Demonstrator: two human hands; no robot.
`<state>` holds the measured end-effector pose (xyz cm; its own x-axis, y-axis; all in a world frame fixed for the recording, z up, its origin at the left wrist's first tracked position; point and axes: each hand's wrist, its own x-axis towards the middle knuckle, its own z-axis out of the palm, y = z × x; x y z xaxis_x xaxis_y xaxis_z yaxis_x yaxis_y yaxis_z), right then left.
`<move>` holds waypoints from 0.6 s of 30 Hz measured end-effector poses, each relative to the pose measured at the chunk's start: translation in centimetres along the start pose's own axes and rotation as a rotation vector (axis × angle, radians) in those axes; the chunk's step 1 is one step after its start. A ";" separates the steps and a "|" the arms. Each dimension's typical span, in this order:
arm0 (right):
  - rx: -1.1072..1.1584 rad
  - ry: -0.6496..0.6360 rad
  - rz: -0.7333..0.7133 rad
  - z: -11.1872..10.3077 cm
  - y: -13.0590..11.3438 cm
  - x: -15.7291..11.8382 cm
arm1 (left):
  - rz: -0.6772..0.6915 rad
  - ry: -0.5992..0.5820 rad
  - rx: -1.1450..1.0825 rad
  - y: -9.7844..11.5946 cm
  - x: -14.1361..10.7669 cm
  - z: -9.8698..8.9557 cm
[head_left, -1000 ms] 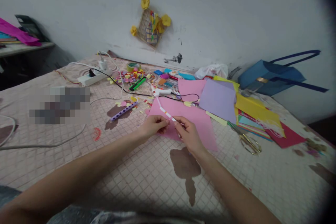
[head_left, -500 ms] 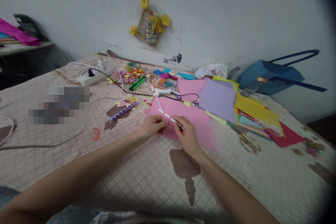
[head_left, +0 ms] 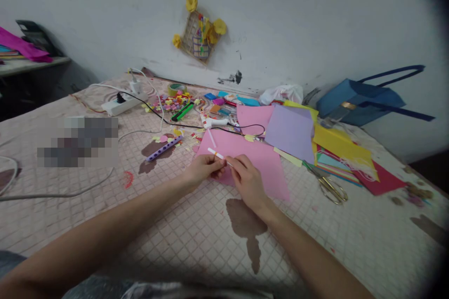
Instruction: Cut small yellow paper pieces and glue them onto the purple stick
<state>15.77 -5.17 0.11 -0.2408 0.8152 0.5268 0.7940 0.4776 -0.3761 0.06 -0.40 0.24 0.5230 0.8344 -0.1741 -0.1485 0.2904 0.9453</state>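
A slim white pen with an orange band slants above the pink sheet. My left hand has its thumb and fingers pinched on the pen near its middle. From the right, my right hand grips the pen's other end, which the fingers mostly hide. Just beyond the pen, a white glue gun lies on its side, with a thin pale strip in front of it. A purple dotted strip rests on the table to the left.
Behind lie paper flower pieces, a green cutter and a power strip with trailing cords. To the right are a lilac sheet, gold-handled scissors, yellow paper and a blue bag.
The pen has shifted slightly left and down between my hands. Its dark end, seen earlier at my right hand, is now hidden. My left fingers have closed in on the pen.
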 end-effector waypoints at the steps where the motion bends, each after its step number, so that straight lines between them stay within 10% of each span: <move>1: -0.006 0.000 -0.016 0.0 0.0 0.0 | -0.006 -0.002 -0.018 0.0 0.0 0.0; 18: 0.333 0.055 0.089 -0.9 -0.8 0.4 | -0.010 0.025 -0.132 0.5 0.1 0.0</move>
<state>15.50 -5.48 1.30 -0.1416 0.8438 0.5177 0.5822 0.4939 -0.6458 0.04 -0.16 0.71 0.5043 0.8420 -0.1914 -0.2537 0.3564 0.8992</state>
